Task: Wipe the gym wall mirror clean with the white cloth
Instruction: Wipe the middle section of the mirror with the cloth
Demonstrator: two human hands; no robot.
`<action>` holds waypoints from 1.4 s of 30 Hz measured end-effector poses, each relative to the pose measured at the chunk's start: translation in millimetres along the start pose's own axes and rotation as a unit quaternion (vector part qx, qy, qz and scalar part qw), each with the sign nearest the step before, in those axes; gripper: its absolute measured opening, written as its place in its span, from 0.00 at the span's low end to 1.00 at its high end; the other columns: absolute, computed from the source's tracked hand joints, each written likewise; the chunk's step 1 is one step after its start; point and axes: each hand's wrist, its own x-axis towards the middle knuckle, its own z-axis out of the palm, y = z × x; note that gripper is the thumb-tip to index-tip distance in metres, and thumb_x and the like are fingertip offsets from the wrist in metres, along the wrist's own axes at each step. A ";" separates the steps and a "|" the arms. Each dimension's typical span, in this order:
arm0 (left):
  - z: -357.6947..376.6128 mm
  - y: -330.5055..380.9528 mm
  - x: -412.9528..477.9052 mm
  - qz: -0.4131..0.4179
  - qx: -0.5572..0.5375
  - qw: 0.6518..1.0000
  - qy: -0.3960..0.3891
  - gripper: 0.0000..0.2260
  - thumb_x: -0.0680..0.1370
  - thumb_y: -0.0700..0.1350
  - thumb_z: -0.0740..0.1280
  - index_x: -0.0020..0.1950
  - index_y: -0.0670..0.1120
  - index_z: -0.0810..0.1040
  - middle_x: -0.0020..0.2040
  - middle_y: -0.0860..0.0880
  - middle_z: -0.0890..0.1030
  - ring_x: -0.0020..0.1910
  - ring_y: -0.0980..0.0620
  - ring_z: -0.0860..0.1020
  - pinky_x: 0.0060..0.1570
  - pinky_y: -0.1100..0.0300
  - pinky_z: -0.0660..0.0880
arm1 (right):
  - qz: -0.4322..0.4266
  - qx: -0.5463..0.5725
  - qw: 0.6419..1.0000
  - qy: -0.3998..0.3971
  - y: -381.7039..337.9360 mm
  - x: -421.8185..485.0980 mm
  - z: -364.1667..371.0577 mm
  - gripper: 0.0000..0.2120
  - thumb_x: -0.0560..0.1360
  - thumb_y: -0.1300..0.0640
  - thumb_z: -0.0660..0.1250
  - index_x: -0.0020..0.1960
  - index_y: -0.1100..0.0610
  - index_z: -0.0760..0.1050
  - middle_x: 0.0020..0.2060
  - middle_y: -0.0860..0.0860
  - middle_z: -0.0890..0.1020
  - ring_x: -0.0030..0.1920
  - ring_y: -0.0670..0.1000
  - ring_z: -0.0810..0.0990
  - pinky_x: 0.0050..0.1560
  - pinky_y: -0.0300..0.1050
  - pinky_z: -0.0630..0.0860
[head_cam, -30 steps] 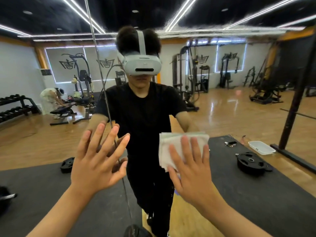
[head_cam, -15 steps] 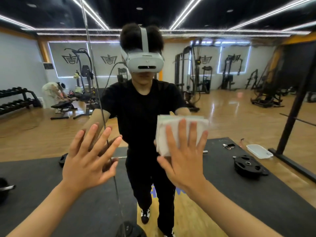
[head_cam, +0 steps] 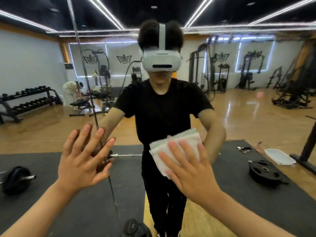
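The large gym wall mirror [head_cam: 256, 117] fills the whole frame. A thin dark seam between its panes [head_cam: 89, 93] runs from the upper left down to bottom centre, passing under the left grip [head_cam: 80, 165], which lies flat on the glass with its fingers straight and spread. Right of centre, the folded white cloth [head_cam: 186, 135] lies against the glass under the right grip [head_cam: 189, 173], whose straight, splayed fingers press it. The cloth's upper corner juts past the fingertips. Open glass stretches above and to the right.

mirror [head_cam: 256, 117] — upright wall pane, vertical seam [head_cam: 89, 93] left of centre | white cloth [head_cam: 177, 144] — folded thick, pale green edge showing, tilted, pressed flat on the mirror, right of the seam
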 end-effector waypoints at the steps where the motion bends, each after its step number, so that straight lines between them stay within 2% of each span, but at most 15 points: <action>1: 0.1 0.1 -0.2 -0.001 -0.001 1.000 -0.001 0.36 0.78 0.58 0.64 0.85 0.51 0.61 0.86 0.42 0.58 0.84 0.35 0.56 0.81 0.38 0.54 | -0.029 -0.010 1.000 -0.005 11.4 -12.3 2.8 0.30 0.86 0.45 0.53 0.86 0.47 0.51 0.86 0.53 0.47 0.85 0.57 0.46 0.82 0.65 0.42; 3: 1.4 0.4 -1.7 -0.007 0.002 1.000 0.000 0.36 0.77 0.58 0.64 0.85 0.51 0.61 0.86 0.42 0.58 0.83 0.35 0.57 0.80 0.36 0.55 | -0.028 -0.012 1.000 0.009 40.5 -0.4 -4.5 0.29 0.87 0.44 0.52 0.86 0.47 0.51 0.86 0.53 0.48 0.85 0.57 0.47 0.83 0.64 0.43; 8: 4.8 2.9 -0.1 -0.011 0.007 1.000 -0.001 0.35 0.79 0.60 0.63 0.85 0.51 0.61 0.85 0.42 0.58 0.83 0.35 0.57 0.80 0.36 0.55 | 0.213 0.039 0.971 0.101 71.6 114.3 -47.0 0.29 0.88 0.44 0.51 0.86 0.49 0.51 0.85 0.58 0.51 0.84 0.62 0.48 0.81 0.69 0.44; 10: 2.5 3.0 1.2 -0.014 0.001 1.000 -0.011 0.33 0.79 0.59 0.64 0.83 0.50 0.65 0.84 0.41 0.60 0.84 0.36 0.56 0.80 0.37 0.55 | 0.251 0.058 0.960 0.106 47.4 123.8 -47.0 0.28 0.88 0.44 0.49 0.86 0.49 0.50 0.85 0.58 0.50 0.85 0.62 0.46 0.81 0.69 0.43; 13: -6.6 11.6 11.9 -0.063 -0.036 0.997 -0.004 0.29 0.77 0.57 0.67 0.76 0.49 0.72 0.78 0.40 0.67 0.82 0.38 0.59 0.80 0.41 0.55 | 0.192 0.084 0.975 0.076 -3.4 81.5 -26.7 0.27 0.88 0.44 0.50 0.86 0.46 0.50 0.85 0.57 0.50 0.85 0.60 0.45 0.81 0.69 0.42; 16: -16.2 35.3 48.3 -0.110 -0.087 0.990 0.027 0.25 0.76 0.54 0.67 0.71 0.47 0.73 0.74 0.39 0.68 0.77 0.38 0.63 0.80 0.45 0.54 | 0.157 0.075 0.984 0.043 -19.4 46.2 -12.8 0.28 0.89 0.44 0.50 0.86 0.45 0.49 0.85 0.55 0.46 0.85 0.61 0.45 0.81 0.68 0.40; 19: -15.1 51.0 91.7 -0.082 -0.096 0.991 0.044 0.25 0.81 0.54 0.63 0.77 0.47 0.69 0.78 0.39 0.64 0.80 0.39 0.61 0.81 0.43 0.55 | 0.166 0.063 0.984 0.032 -21.5 45.8 -14.8 0.29 0.88 0.43 0.51 0.86 0.45 0.47 0.86 0.55 0.46 0.85 0.60 0.46 0.81 0.66 0.39; 22: -7.0 54.4 109.5 -0.088 -0.065 0.994 0.010 0.28 0.85 0.55 0.60 0.84 0.47 0.64 0.84 0.40 0.59 0.84 0.39 0.56 0.83 0.42 0.51 | 0.152 0.064 0.986 0.015 -23.0 29.2 -11.2 0.28 0.88 0.43 0.50 0.86 0.45 0.50 0.86 0.54 0.45 0.85 0.60 0.46 0.82 0.66 0.40; 25: -1.4 57.5 106.1 -0.081 -0.019 0.996 -0.014 0.28 0.86 0.55 0.59 0.85 0.48 0.62 0.85 0.39 0.58 0.85 0.37 0.55 0.83 0.40 0.52 | 0.114 0.047 0.992 0.018 9.9 26.5 -14.8 0.27 0.88 0.41 0.49 0.85 0.44 0.52 0.86 0.53 0.47 0.85 0.58 0.47 0.82 0.65 0.44; 30: 5.2 58.6 105.7 -0.081 0.008 0.997 -0.001 0.29 0.85 0.55 0.59 0.85 0.47 0.63 0.85 0.38 0.58 0.84 0.36 0.55 0.82 0.40 0.52 | 0.260 0.029 0.959 0.109 85.7 121.1 -56.9 0.28 0.88 0.42 0.47 0.86 0.48 0.52 0.85 0.58 0.51 0.85 0.61 0.47 0.82 0.68 0.46; 33: 6.0 58.5 104.4 -0.079 0.013 0.997 0.002 0.29 0.85 0.55 0.60 0.85 0.46 0.63 0.85 0.38 0.57 0.84 0.35 0.55 0.83 0.40 0.50 | 0.293 0.053 0.947 0.117 57.0 106.3 -43.7 0.28 0.88 0.44 0.48 0.86 0.48 0.51 0.85 0.57 0.49 0.85 0.60 0.45 0.82 0.68 0.45; 35: 6.1 58.8 104.1 -0.079 0.008 0.997 0.007 0.29 0.85 0.54 0.60 0.85 0.46 0.64 0.85 0.38 0.57 0.84 0.35 0.55 0.82 0.40 0.51 | 0.248 0.069 0.963 0.077 16.8 49.0 -18.7 0.27 0.88 0.44 0.49 0.86 0.46 0.50 0.85 0.56 0.46 0.85 0.60 0.44 0.82 0.68 0.43; 37: 6.3 59.7 104.8 -0.080 0.002 0.997 0.010 0.28 0.85 0.54 0.60 0.84 0.46 0.64 0.85 0.38 0.57 0.84 0.35 0.55 0.82 0.39 0.52 | 0.153 0.056 0.986 0.026 -6.1 -14.0 2.6 0.27 0.88 0.43 0.50 0.85 0.44 0.52 0.86 0.53 0.46 0.85 0.58 0.45 0.82 0.65 0.41; 40: 5.2 60.0 105.0 -0.081 -0.008 0.996 0.021 0.28 0.85 0.54 0.60 0.84 0.45 0.65 0.85 0.38 0.57 0.84 0.35 0.55 0.81 0.38 0.52 | 0.060 0.010 0.998 0.011 32.3 -35.7 8.0 0.27 0.87 0.42 0.51 0.85 0.43 0.52 0.86 0.51 0.47 0.85 0.56 0.47 0.83 0.63 0.43; 42: 5.2 60.7 105.1 -0.081 -0.009 0.996 0.027 0.28 0.85 0.53 0.61 0.83 0.45 0.66 0.85 0.38 0.57 0.84 0.35 0.54 0.81 0.38 0.52 | 0.093 -0.007 0.994 0.055 81.5 -0.4 -7.0 0.29 0.87 0.42 0.49 0.86 0.44 0.47 0.85 0.53 0.46 0.85 0.59 0.46 0.82 0.65 0.44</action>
